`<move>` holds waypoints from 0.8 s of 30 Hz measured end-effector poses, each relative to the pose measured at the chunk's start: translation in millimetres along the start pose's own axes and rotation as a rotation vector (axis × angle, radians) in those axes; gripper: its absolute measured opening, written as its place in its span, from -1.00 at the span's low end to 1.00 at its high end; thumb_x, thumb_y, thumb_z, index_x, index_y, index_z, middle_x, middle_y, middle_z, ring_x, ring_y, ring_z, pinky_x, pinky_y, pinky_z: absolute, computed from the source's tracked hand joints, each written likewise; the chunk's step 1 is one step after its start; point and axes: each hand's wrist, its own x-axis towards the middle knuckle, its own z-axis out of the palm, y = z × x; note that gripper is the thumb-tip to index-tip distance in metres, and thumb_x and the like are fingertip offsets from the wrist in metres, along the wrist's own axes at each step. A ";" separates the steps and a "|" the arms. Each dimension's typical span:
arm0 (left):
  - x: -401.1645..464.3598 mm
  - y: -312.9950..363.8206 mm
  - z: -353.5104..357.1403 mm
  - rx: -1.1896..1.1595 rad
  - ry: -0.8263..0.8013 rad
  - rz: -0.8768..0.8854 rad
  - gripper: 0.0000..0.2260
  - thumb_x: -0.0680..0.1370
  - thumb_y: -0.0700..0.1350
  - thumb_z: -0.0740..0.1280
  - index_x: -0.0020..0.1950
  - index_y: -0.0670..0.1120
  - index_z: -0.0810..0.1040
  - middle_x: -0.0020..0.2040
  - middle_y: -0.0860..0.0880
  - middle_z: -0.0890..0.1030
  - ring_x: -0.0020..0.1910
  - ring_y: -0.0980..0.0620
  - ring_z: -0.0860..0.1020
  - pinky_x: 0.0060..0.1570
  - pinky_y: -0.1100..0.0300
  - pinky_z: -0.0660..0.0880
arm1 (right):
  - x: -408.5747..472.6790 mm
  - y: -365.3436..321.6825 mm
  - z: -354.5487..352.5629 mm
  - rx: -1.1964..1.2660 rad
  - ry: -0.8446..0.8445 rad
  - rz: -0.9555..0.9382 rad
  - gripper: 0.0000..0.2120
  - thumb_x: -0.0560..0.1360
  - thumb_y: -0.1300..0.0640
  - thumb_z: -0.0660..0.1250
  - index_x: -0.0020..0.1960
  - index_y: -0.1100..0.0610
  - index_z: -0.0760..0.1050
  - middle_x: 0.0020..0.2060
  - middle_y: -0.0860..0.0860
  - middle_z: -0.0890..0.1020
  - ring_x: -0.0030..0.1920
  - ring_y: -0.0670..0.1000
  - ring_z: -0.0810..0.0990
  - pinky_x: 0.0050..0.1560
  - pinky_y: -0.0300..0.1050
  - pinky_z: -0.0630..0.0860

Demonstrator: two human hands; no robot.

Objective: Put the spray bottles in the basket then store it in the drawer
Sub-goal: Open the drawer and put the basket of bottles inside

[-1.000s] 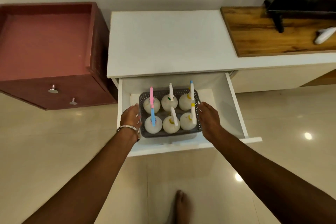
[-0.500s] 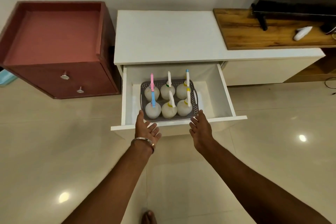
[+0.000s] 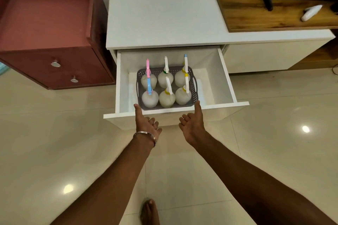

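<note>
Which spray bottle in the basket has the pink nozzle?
The back-left spray bottle, in the far row of the grey basket nearest the drawer's left wall. Its nozzle is pink; the one in front of it is blue, the others white with yellow, green or blue.

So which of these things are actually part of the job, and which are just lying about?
Part of the job:
six white round spray bottles
grey perforated plastic basket
open white drawer
left hand
right hand

Just lying about:
dark red wooden cabinet
brown wooden board
white handheld device
</note>
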 end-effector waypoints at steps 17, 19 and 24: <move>62.4 55.6 47.3 -0.049 0.047 0.000 -0.05 0.40 0.49 0.12 0.58 -0.10 0.00 -0.27 -0.07 0.20 -0.33 -0.01 0.20 0.42 0.03 0.18 | 48.2 -41.8 55.2 0.073 0.053 -0.017 -0.08 0.51 -0.40 0.15 0.58 0.22 0.00 0.55 0.18 0.19 0.53 0.17 0.22 0.52 0.07 0.13; 70.6 64.5 57.4 -0.043 0.050 -0.004 -0.06 0.40 0.49 0.13 0.57 -0.10 0.05 -0.29 -0.06 0.19 -0.34 0.00 0.21 0.23 0.07 0.25 | 56.6 -51.8 64.8 0.080 0.056 -0.011 -0.09 0.51 -0.39 0.15 0.58 0.23 0.02 0.56 0.21 0.14 0.54 0.20 0.18 0.54 0.08 0.11; 85.8 90.9 81.6 0.011 0.064 -0.003 -0.14 0.38 0.49 0.15 0.48 -0.07 0.20 -0.26 -0.05 0.24 -0.17 -0.03 0.29 0.02 0.10 0.29 | 82.1 -81.1 84.5 0.048 0.025 0.026 -0.05 0.51 -0.40 0.14 0.59 0.23 -0.06 0.57 0.19 0.13 0.54 0.17 0.20 0.55 0.09 0.09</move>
